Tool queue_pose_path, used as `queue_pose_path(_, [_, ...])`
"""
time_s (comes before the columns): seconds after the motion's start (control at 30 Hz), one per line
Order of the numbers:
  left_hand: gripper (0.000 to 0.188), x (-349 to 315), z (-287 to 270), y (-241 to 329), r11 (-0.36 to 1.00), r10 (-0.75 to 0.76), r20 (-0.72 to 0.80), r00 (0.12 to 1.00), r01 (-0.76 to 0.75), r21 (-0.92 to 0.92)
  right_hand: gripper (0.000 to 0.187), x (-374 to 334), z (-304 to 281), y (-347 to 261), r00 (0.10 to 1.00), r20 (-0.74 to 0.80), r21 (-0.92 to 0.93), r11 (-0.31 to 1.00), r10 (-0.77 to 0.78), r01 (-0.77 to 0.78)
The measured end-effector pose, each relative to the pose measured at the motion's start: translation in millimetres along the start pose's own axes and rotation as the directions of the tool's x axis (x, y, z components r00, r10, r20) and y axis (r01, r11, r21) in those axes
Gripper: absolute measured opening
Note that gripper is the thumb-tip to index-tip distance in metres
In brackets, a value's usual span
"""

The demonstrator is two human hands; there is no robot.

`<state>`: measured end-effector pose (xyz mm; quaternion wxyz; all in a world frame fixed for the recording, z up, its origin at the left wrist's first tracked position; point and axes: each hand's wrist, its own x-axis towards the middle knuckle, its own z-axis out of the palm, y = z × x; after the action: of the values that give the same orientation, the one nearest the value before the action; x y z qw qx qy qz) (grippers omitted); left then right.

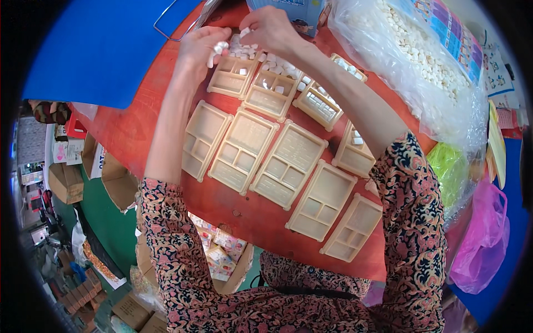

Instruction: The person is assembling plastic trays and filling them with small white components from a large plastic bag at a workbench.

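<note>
My left hand (pixel 201 46) is closed round a few small white marshmallow-like pieces (pixel 217 51) over the far left of the table. Close beside it, my right hand (pixel 268 29) pinches one such white piece (pixel 245 33). Below both hands, a cream compartment tray (pixel 229 83) has a heap of white pieces in its far section and one in a smaller section. The neighbouring tray (pixel 265 101) also holds white pieces. Partly hidden by my right forearm, another tray (pixel 317 109) bears several. Nearer me lies a row of bare cream trays (pixel 288 158).
A clear plastic bag (pixel 411 55) full of white pieces lies on the red table (pixel 233 216) at the far right. Beyond my right sleeve hangs a pink plastic bag (pixel 482 244). An open carton (pixel 244 272) of small packets stands below the near edge.
</note>
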<state>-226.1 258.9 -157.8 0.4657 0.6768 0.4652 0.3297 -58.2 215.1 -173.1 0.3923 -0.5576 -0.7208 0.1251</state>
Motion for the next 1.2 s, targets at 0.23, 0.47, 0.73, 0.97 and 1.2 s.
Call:
queue_pose_path(0.23, [0.02,-44,-20,9,0.817,-0.239,0.101,0.966,0.256,-0.516,0.024,-21,-3,-34,0.826,0.398,0.728,0.411,0.399,-0.55])
queue_pose_path(0.47, [0.019,-107,-23,-15,0.979,-0.142,-0.271,0.952,0.094,-0.181,0.018,-43,46,-91,0.918,0.267,0.448,0.805,0.294,-0.388])
queue_pose_path(0.73, [0.021,-142,-22,-29,0.998,-0.031,-0.323,0.946,0.01,-0.066,0.015,-76,69,-114,0.966,0.17,0.392,0.886,0.193,-0.246])
queue_pose_path(0.97, [0.022,-164,-31,-11,0.984,-0.117,-0.203,0.972,0.086,-0.159,0.012,-82,61,-120,0.982,0.188,0.178,0.984,-0.019,-0.015])
queue_pose_path(1.2, [0.023,-167,-36,-12,0.992,-0.052,-0.173,0.984,0.031,-0.123,0.018,-80,50,-117,0.963,0.26,0.079,0.996,-0.071,0.052])
